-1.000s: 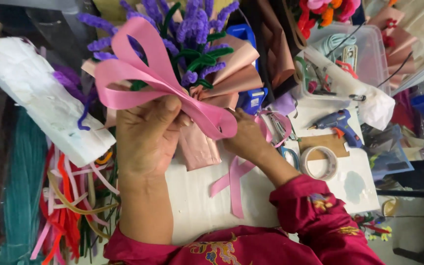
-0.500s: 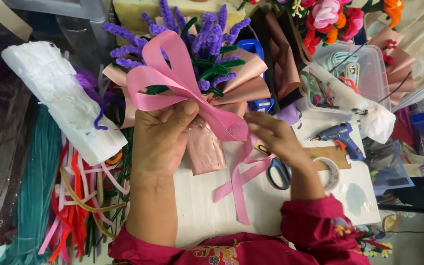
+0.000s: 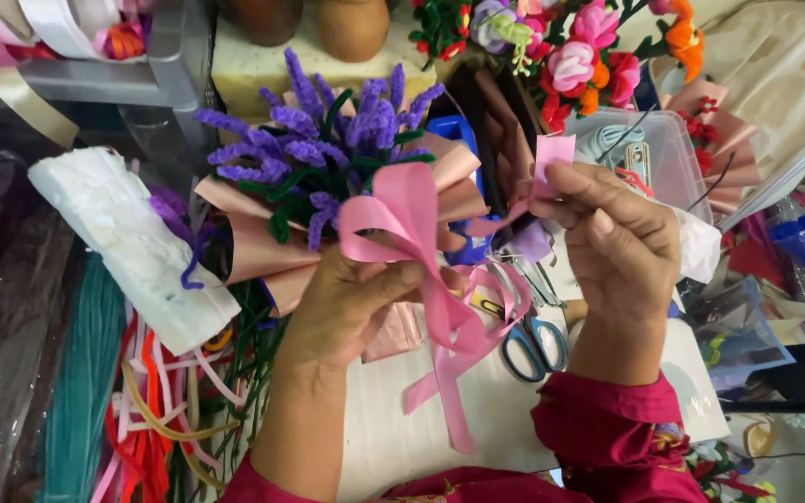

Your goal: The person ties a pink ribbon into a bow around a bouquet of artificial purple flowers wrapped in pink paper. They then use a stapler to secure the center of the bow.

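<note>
So the right hand (image 3: 621, 237) has come up off the desk (image 3: 514, 410) and now pinches the pink ribbon (image 3: 421, 261) tail, pulled up-right. The left hand (image 3: 351, 303) is closed on the bow's knot against the purple bouquet (image 3: 328, 154); the ribbon runs diagonally between both grips.

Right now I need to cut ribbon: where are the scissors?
In the head view, the scissors lie on the white table, low and right of centre, between the two forearms, just right of the pink ribbon tails.
</note>
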